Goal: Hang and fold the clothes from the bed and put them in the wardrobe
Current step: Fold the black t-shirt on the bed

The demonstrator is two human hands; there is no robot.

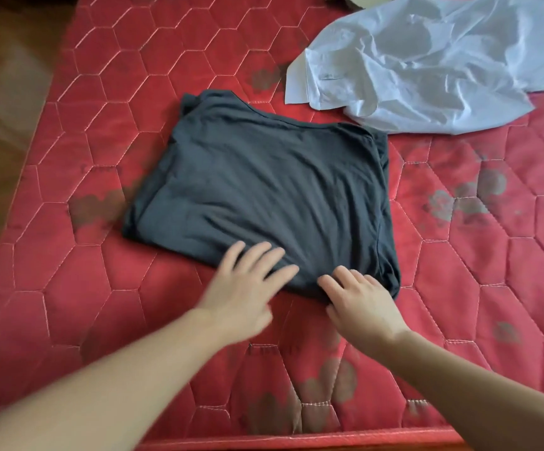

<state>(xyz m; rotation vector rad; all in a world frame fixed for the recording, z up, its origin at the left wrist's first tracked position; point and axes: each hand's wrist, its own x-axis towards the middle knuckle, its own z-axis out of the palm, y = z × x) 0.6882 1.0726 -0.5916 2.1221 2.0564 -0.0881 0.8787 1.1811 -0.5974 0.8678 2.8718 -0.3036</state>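
The dark grey T-shirt (264, 196) lies folded into a rough square on the red quilted mattress (101, 92), its near edge towards me so I can work it flat. My left hand (247, 288) rests on that edge with fingers straight and spread, pressing out wrinkles. My right hand (358, 301) sits at the near right corner, fingers slightly curled on the cloth; I cannot tell if they pinch it. The crumpled white shirt (426, 66) waits well apart, likely for hanging.
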